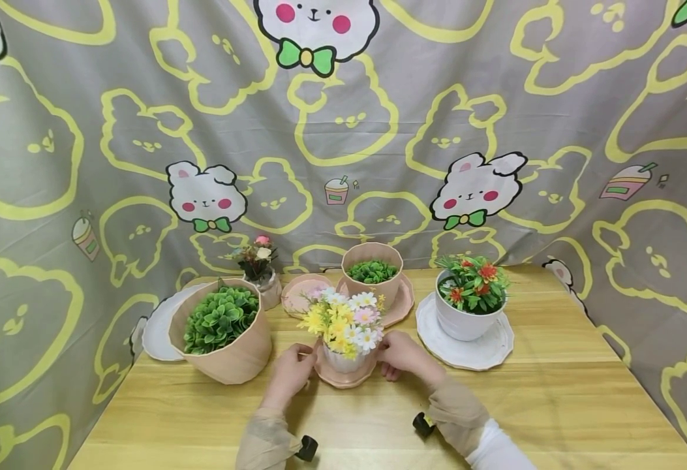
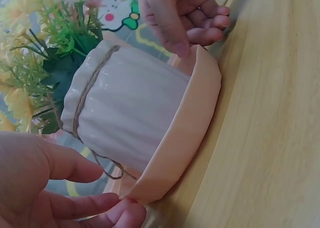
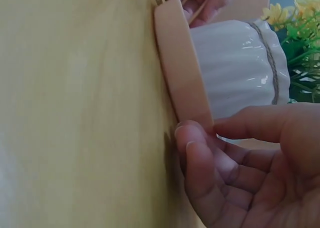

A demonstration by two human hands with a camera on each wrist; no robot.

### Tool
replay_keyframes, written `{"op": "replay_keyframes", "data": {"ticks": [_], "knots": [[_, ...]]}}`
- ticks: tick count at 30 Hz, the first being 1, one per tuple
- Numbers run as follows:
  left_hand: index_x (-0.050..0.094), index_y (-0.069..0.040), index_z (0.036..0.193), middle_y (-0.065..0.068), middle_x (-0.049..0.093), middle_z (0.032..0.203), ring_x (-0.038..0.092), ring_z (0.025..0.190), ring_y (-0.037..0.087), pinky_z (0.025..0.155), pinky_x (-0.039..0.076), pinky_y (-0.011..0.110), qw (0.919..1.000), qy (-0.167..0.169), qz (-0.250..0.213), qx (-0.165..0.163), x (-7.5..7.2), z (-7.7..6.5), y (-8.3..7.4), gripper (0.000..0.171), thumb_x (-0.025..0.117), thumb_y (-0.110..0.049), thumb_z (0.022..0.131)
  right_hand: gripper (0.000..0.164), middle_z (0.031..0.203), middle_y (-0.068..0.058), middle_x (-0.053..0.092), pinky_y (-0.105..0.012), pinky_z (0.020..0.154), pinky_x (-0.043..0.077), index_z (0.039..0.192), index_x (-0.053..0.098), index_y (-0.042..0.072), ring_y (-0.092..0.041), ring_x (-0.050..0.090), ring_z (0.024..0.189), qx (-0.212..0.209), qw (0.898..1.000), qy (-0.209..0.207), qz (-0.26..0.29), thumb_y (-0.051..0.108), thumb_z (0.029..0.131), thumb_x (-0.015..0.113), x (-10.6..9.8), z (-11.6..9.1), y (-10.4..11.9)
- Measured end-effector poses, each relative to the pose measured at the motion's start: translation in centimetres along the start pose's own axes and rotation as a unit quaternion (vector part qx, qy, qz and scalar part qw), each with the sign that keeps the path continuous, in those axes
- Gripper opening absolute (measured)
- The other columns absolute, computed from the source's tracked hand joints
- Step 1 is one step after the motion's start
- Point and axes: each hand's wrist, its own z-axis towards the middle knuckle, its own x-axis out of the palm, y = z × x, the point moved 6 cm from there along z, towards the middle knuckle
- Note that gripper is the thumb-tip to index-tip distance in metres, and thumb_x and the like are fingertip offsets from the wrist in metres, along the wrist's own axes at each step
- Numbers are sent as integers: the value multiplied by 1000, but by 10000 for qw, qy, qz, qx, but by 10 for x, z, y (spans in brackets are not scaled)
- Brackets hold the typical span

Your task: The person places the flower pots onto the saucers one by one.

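A white fluted pot with twine tied below its rim holds yellow, white and pink daisy-like flowers. It stands in a shallow pink saucer, low at the wooden tabletop. My left hand grips the saucer's left edge with its fingertips, one finger held apart beside the pot. On the opposite side, my right hand pinches the rim, thumb on top and fingers against the outer wall.
Left of my hands stands a large pink pot of green leaves, a white plate behind it. Farther back are a small rose pot, a pink plate and another pink pot. A white pot sits on a white saucer at right.
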Motion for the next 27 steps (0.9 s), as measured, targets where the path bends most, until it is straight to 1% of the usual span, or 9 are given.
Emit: {"op": "replay_keyframes", "data": {"ticks": [3, 5, 8, 13, 17, 22, 25, 27], "knots": [[62, 5, 109, 13, 67, 82, 61, 58, 15, 47, 47, 25, 10000, 58, -52, 12, 4, -1, -1, 28, 57, -18, 95, 14, 55, -8, 62, -30, 45, 55, 78, 61, 2, -12, 57, 42, 201, 9998, -28, 17, 9, 89, 61, -6, -2, -3], [62, 6, 109, 14, 67, 81, 62, 59, 15, 47, 48, 26, 9998, 144, -166, 9, 7, -1, -2, 29, 57, -19, 95, 12, 55, -9, 63, -30, 46, 55, 78, 61, 1, -12, 57, 42, 286, 9996, -21, 24, 8, 88, 62, -10, -3, -3], [61, 8, 110, 15, 67, 81, 62, 60, 15, 47, 49, 26, 9987, 326, -399, 9, 13, -2, -2, 30, 57, -18, 95, 9, 55, -9, 62, -31, 46, 55, 81, 63, 2, -13, 56, 42, 328, 9995, 6, 19, 8, 87, 62, -16, -5, -5], [59, 10, 112, 13, 64, 76, 58, 60, 14, 48, 47, 23, 9956, 601, -721, -17, 21, -4, -4, 32, 56, -18, 96, 6, 54, -10, 61, -32, 45, 55, 85, 64, 3, -14, 56, 41, 357, 9993, 92, 77, 8, 85, 65, -25, -7, -9], [60, 10, 110, 13, 65, 74, 56, 60, 13, 48, 46, 23, 9937, 733, -846, 32, 27, -6, -6, 29, 56, -13, 93, 8, 56, -12, 63, -33, 46, 56, 86, 63, 3, -16, 58, 43, 429, 9990, 113, 76, 9, 84, 67, -32, -10, -11], [60, 10, 108, 15, 67, 79, 57, 63, 13, 50, 48, 23, 9907, 951, -970, 46, 33, -10, -9, 27, 54, -10, 92, 12, 59, -14, 65, -35, 47, 57, 93, 62, 2, -17, 60, 44, 482, 9988, 109, 48, 8, 84, 68, -41, -12, -14], [60, 10, 108, 15, 67, 82, 58, 65, 14, 52, 49, 24, 9895, 1061, -979, 36, 36, -11, -11, 26, 53, -10, 92, 15, 62, -16, 67, -36, 48, 58, 97, 61, 0, -18, 62, 46, 480, 9987, 130, 136, 7, 85, 66, -47, -15, -14], [60, 10, 108, 16, 68, 83, 58, 67, 15, 53, 50, 25, 9891, 1115, -956, 54, 39, -12, -13, 27, 53, -10, 92, 15, 62, -17, 67, -37, 49, 58, 99, 60, -2, -19, 63, 47, 464, 9987, 129, 152, 7, 88, 63, -50, -16, -15]]}}
